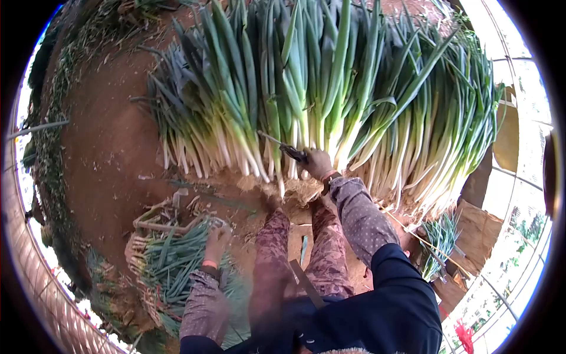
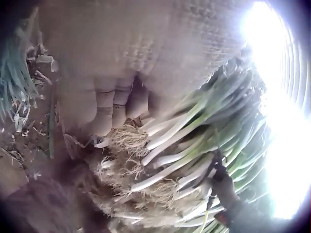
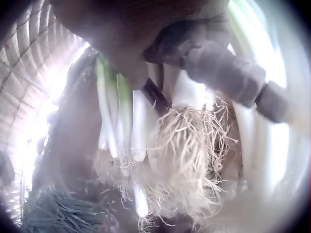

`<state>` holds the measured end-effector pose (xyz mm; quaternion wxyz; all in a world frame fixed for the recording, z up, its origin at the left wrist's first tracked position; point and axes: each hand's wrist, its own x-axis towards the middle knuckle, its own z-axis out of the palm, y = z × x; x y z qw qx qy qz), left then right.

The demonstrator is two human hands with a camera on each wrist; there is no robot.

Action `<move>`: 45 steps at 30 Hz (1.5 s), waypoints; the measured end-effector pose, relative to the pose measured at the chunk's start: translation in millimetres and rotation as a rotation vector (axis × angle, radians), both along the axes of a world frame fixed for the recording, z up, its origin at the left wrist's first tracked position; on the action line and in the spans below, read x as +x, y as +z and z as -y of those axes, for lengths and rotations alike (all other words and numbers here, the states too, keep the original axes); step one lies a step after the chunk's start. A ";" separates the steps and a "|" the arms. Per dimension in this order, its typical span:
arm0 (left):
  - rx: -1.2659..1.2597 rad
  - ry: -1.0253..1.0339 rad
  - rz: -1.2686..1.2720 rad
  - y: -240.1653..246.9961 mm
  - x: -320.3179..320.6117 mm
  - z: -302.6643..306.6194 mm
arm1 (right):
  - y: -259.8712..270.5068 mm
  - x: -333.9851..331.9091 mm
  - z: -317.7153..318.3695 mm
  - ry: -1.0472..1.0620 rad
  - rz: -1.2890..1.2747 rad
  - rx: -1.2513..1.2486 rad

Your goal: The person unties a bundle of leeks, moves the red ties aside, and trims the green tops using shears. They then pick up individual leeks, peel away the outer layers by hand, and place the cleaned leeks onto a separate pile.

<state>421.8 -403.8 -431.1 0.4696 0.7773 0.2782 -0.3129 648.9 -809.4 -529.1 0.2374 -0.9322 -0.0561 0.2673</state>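
Long green onions (image 1: 330,88) lie in a wide row on brown soil, leaves away from the person, white stems and roots (image 2: 131,141) nearer. My right hand (image 1: 318,163) grips a dark-handled knife (image 1: 293,153) over the white stems, its thin blade pointing left. From the right wrist, the dark handle (image 3: 155,95) shows below the right hand (image 3: 214,63), beside thick roots (image 3: 189,141). The left hand (image 1: 217,243) is over a heap of thin green stalks (image 1: 171,253). Its fingers (image 2: 109,104) look curled; whether they hold anything is unclear.
The person's legs (image 1: 271,248) stand between the heap and the onion row. A smaller green bunch (image 1: 441,239) lies at right, near brown cardboard (image 1: 479,230). Bare soil (image 1: 106,130) stretches left of the row. A long thin stick (image 1: 413,233) lies by the right arm.
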 end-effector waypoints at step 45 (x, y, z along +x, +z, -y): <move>0.550 -0.406 -0.207 -83.1 543.6 286.2 | -17.1 241.3 128.9 -0.299 0.179 0.180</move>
